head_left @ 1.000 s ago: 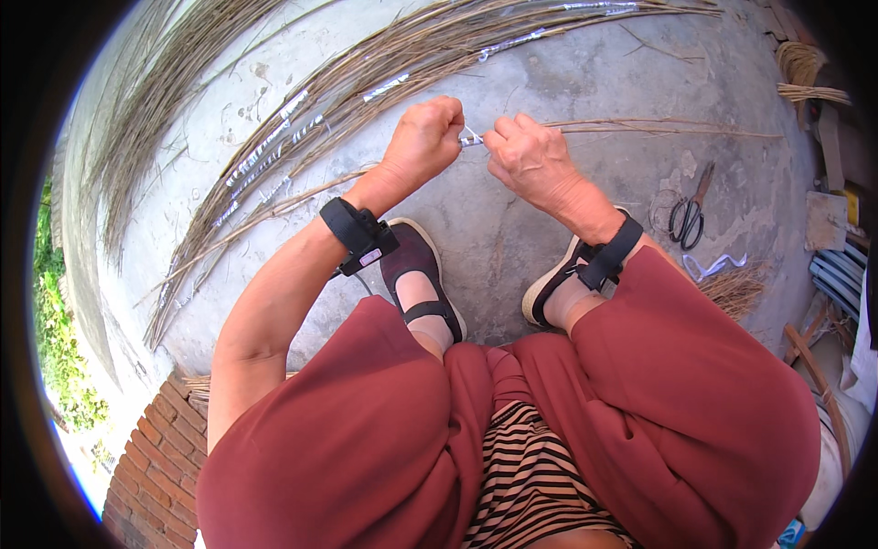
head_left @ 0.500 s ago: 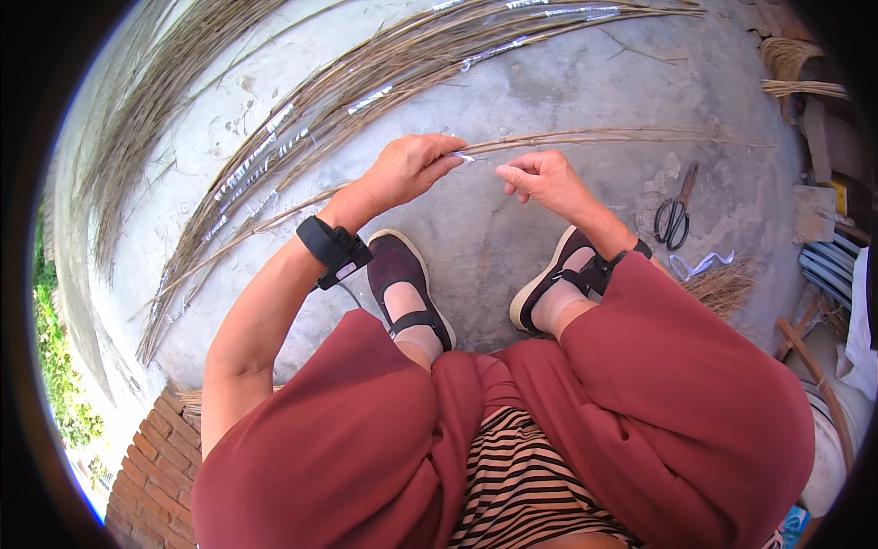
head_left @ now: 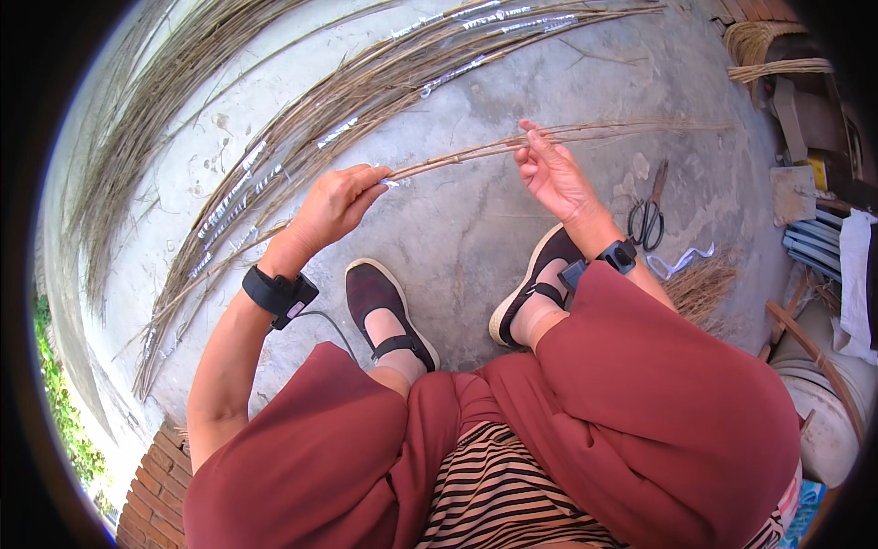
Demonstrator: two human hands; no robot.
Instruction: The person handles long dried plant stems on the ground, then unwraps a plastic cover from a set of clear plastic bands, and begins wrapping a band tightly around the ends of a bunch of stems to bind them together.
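Observation:
A slim bundle of thin brown twigs [head_left: 457, 158] stretches over the concrete floor in front of me. My left hand [head_left: 338, 203] is closed round it, thumb and fingers pinched together. By those fingertips a short end of white strip [head_left: 391, 183] sticks out. Farther right along the bundle, my right hand [head_left: 553, 178] has its palm partly turned up and its fingers loosely curled about the twigs. Beyond the right hand the thin tips fan out slightly.
Long twig bundles [head_left: 302, 114] bound with white strips lie beyond my left hand, with loose brush [head_left: 151, 128] farther left. Scissors [head_left: 647, 215], a curled white strip [head_left: 681, 260] and twig scraps [head_left: 702, 291] lie at right. Blue bars [head_left: 814, 247] and clutter edge the far right.
My left hand has moved left and nearer to me with the twigs. My right hand has gone from a pinch beside the bundle up onto the twigs, its fingers unfolding.

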